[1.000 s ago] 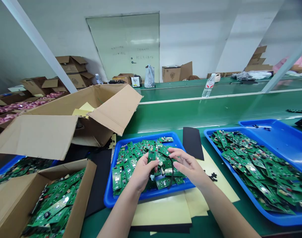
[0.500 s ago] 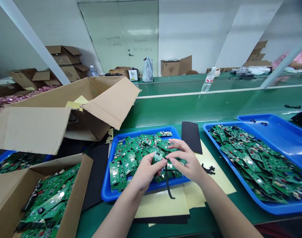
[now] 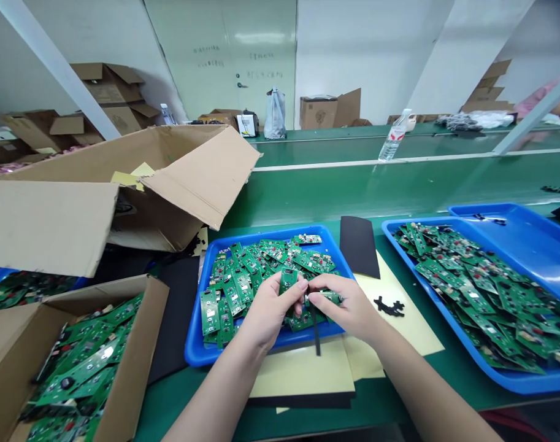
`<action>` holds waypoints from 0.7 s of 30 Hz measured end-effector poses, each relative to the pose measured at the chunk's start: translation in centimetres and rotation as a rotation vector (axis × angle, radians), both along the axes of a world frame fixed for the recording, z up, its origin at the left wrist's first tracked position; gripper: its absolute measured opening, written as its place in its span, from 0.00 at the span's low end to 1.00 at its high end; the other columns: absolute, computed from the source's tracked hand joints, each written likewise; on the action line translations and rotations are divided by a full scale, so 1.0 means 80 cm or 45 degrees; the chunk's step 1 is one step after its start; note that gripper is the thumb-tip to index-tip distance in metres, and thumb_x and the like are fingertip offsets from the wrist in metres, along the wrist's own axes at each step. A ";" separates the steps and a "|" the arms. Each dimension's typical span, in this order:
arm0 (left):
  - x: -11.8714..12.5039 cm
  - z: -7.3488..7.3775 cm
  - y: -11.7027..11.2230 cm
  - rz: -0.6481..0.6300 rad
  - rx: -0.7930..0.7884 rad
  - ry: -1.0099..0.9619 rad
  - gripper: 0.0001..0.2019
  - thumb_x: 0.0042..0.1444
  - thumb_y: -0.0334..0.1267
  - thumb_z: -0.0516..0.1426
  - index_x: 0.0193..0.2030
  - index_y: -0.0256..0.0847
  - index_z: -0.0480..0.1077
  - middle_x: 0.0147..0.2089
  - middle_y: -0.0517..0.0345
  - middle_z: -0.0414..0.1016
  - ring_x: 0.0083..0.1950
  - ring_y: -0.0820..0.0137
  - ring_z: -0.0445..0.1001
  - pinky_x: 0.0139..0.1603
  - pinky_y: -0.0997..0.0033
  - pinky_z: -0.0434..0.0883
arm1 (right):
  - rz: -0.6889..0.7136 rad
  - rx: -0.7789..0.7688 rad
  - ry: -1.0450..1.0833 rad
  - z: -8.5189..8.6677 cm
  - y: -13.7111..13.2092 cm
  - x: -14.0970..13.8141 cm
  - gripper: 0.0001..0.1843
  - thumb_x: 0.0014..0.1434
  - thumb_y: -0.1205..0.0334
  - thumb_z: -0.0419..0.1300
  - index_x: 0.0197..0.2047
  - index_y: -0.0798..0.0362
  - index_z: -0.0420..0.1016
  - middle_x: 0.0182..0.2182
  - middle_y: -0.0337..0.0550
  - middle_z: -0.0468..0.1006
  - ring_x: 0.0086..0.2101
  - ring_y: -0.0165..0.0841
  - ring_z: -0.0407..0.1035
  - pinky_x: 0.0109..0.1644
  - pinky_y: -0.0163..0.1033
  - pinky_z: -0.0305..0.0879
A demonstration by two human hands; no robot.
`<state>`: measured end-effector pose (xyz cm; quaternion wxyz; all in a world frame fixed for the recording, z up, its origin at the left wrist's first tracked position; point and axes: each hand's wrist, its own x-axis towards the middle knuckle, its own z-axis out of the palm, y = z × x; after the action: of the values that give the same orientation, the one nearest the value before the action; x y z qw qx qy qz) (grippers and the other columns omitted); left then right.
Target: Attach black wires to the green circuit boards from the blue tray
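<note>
Over the blue tray [image 3: 192,341], my left hand [image 3: 267,312] is closed on a small green circuit board [image 3: 287,280], its top end showing above the thumb. A narrow black strip [image 3: 316,337] hangs down from between my hands. Thumb and forefinger of my right hand [image 3: 348,305] pinch its upper part, close against the board's edge. Exactly where strip and board touch is hidden by the fingers. Loose circuit boards [image 3: 243,282] fill the tray beneath both hands.
On the right stand a tray of piled boards [image 3: 473,288] and another blue tray [image 3: 532,245]. An open carton of boards [image 3: 141,344] and a large carton [image 3: 206,172] are at left. Yellow sheets [image 3: 307,374], black scraps [image 3: 390,306] and a black sheet [image 3: 359,245] lie around.
My right fingers have curled in from a more spread pose and closed nearer the board. The strip's lower end has straightened, and the view has shifted slightly.
</note>
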<state>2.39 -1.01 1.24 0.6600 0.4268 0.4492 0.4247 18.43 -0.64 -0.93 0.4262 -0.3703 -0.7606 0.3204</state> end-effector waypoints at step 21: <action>0.005 0.004 -0.003 -0.151 0.029 0.126 0.11 0.57 0.42 0.51 0.29 0.37 0.67 0.26 0.57 0.72 0.27 0.72 0.70 0.30 0.71 0.69 | -0.093 0.448 -0.370 0.007 -0.003 0.012 0.09 0.62 0.70 0.50 0.33 0.55 0.69 0.26 0.42 0.74 0.26 0.30 0.67 0.31 0.35 0.62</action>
<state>2.82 -1.22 1.58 0.6561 0.4806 0.4504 0.3685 19.39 -0.86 -0.34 0.3815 -0.3597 -0.8443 0.1104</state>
